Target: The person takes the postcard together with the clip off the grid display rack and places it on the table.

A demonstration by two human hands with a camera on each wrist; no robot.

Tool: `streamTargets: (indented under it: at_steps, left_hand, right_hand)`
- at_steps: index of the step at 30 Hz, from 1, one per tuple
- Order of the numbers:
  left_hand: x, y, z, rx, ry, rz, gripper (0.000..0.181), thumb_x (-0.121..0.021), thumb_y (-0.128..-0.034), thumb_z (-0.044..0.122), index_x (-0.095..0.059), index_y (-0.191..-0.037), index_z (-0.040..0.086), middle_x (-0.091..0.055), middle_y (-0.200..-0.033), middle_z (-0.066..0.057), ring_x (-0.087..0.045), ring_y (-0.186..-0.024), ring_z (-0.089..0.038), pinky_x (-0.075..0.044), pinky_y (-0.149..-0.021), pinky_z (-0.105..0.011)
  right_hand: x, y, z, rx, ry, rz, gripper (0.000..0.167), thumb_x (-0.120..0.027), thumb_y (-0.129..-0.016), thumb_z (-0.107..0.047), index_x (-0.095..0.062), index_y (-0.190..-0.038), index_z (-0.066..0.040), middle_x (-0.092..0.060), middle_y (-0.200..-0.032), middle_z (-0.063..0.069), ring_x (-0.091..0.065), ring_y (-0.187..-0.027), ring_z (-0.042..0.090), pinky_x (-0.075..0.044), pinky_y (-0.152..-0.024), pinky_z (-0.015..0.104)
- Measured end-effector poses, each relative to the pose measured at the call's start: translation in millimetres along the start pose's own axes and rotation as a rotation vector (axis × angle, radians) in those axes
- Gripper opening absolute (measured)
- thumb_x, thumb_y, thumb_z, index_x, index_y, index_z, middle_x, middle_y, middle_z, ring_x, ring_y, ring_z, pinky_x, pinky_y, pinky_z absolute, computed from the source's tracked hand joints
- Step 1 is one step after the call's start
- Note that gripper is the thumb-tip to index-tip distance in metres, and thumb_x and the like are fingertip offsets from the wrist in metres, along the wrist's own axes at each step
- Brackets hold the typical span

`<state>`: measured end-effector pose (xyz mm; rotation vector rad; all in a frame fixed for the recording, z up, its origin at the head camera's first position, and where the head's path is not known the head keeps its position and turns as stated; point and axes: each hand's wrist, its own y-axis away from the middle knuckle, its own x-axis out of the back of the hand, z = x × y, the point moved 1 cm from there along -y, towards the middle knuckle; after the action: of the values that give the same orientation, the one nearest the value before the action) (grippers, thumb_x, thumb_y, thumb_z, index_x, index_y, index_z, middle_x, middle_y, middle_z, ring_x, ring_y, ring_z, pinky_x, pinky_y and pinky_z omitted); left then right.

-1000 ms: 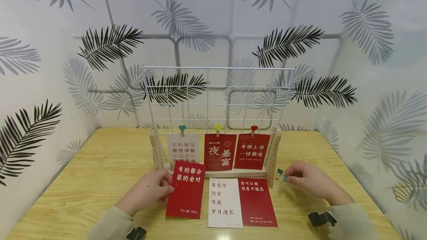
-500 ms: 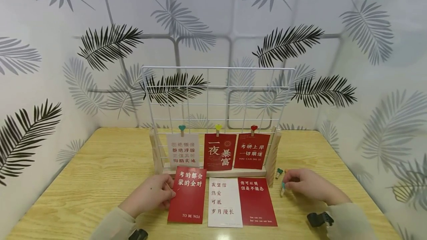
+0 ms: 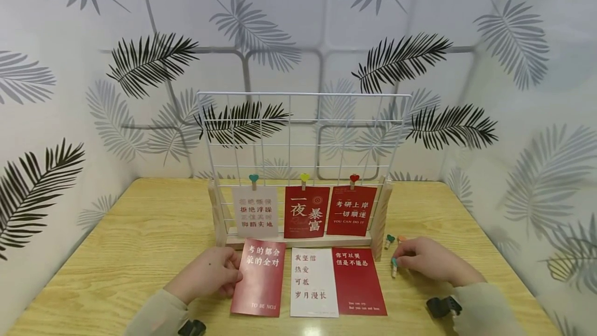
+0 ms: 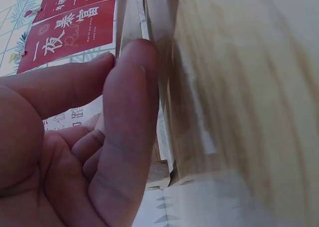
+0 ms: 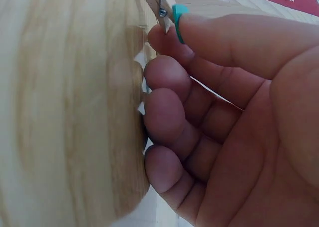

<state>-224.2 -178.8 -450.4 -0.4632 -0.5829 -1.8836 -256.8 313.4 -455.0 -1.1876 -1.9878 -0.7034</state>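
Note:
My left hand (image 3: 205, 272) pinches the left edge of a red card (image 3: 257, 285) with white writing, low over the table in front of the rack. In the left wrist view the thumb and a finger (image 4: 130, 97) meet at the card's edge, with the card seen nearly edge-on. My right hand (image 3: 431, 259) pinches a small wooden clothespin (image 5: 162, 10) with a teal top, right of the cards. Its other fingers are curled. A white card (image 3: 314, 283) and another red card (image 3: 358, 287) lie side by side on the table.
A white wire grid rack (image 3: 303, 120) on a wooden base (image 3: 305, 242) stands behind. A white card (image 3: 256, 212) and two red ones hang on it from heart-topped clothespins. A green-topped clothespin (image 3: 389, 240) and an orange-topped one (image 3: 401, 239) lie beside my right hand.
The left hand has brought the red card down and nearer, off the hanging white card. My right hand has lowered slightly, and its clothespin now points toward me.

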Motion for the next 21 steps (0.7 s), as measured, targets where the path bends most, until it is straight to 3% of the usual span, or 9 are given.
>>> streamTargets:
  at_steps: [4, 12, 17, 21]
  left_hand:
    - [0.7, 0.5, -0.8, -0.003, 0.011, -0.006, 0.012, -0.072, -0.0888, 0.004, -0.062, -0.094, 0.001, -0.065, -0.071, -0.007, -0.066, -0.059, -0.021, -0.058, -0.055, -0.035]
    - [4.4, 1.0, -2.1, 0.054, 0.007, 0.010, 0.012, -0.070, -0.0898, 0.003, -0.059, -0.094, 0.001, -0.065, -0.074, -0.008, -0.066, -0.061, -0.022, -0.058, -0.057, -0.036]
    - [5.6, 1.5, -2.5, 0.046, -0.018, 0.015, 0.013, -0.071, -0.0907, 0.005, -0.059, -0.095, 0.002, -0.064, -0.073, -0.007, -0.066, -0.062, -0.022, -0.058, -0.057, -0.036]
    - [5.7, 1.3, -1.3, 0.003, -0.060, 0.019, 0.014, -0.073, -0.0898, 0.008, -0.060, -0.095, 0.004, -0.064, -0.072, -0.005, -0.065, -0.062, -0.020, -0.056, -0.058, -0.035]
  right_hand:
    - [0.2, -0.4, -0.2, -0.009, 0.007, 0.000, 0.008, -0.068, -0.096, -0.020, -0.075, -0.098, -0.018, -0.062, -0.078, -0.006, -0.051, -0.072, 0.012, -0.041, -0.066, 0.028]
    - [0.1, -0.7, -2.1, -0.027, 0.046, 0.017, 0.008, -0.069, -0.096, -0.022, -0.077, -0.098, -0.021, -0.066, -0.086, -0.008, -0.053, -0.080, 0.015, -0.044, -0.071, 0.033]
    - [-1.3, -2.5, -3.4, -0.060, 0.043, 0.022, 0.008, -0.070, -0.096, -0.022, -0.078, -0.097, -0.022, -0.067, -0.089, -0.008, -0.054, -0.083, 0.016, -0.044, -0.076, 0.036]
    - [-2.6, -4.0, -2.9, -0.081, 0.038, 0.027, 0.009, -0.070, -0.096, -0.021, -0.078, -0.098, -0.023, -0.068, -0.093, -0.009, -0.055, -0.085, 0.016, -0.045, -0.078, 0.037]
